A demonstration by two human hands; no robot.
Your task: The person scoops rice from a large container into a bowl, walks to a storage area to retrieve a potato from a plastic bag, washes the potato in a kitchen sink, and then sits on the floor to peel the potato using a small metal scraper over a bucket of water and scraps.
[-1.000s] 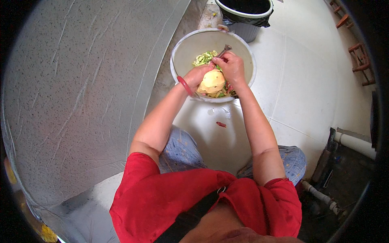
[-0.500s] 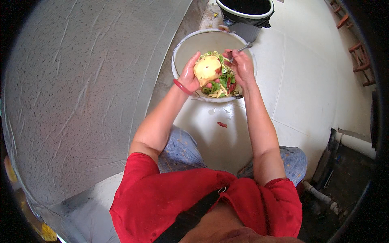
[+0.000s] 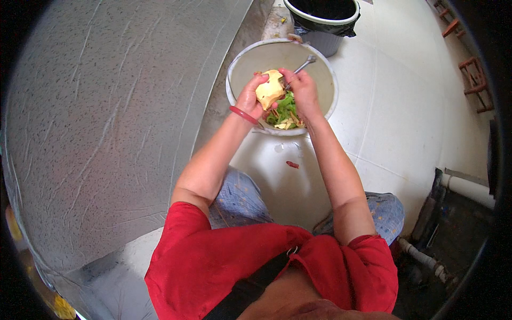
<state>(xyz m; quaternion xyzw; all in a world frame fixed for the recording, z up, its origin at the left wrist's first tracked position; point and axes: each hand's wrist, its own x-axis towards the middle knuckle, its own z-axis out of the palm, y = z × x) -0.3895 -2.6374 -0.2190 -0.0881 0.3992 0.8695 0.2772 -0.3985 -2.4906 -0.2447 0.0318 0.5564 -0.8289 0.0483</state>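
Note:
My left hand (image 3: 248, 100) is closed around a pale-yellow sweet potato (image 3: 270, 92), mostly peeled, and holds it over a white bucket (image 3: 256, 60). A metal peeler (image 3: 306, 63) is gripped in my right hand (image 3: 304, 97), its handle sticking out toward the upper right. The working end lies close against the right side of the sweet potato, partly hidden by my fingers. Beneath my hands, green leaves and pale peelings (image 3: 288, 114) lie inside the bucket. A red bangle (image 3: 243, 114) circles my left wrist.
Behind the bucket stands a bin (image 3: 325, 40) with a black liner. A red-brown scrap of peel (image 3: 292, 164) lies on the white floor (image 3: 384, 106) before me. A grey covered surface (image 3: 106, 117) fills the left side. Pale pipes (image 3: 469, 192) run at the lower right.
My right hand has moved left and closer to the sweet potato, bringing the peeler against it. The sweet potato has been turned in my left hand; the reddish patch on its right no longer shows.

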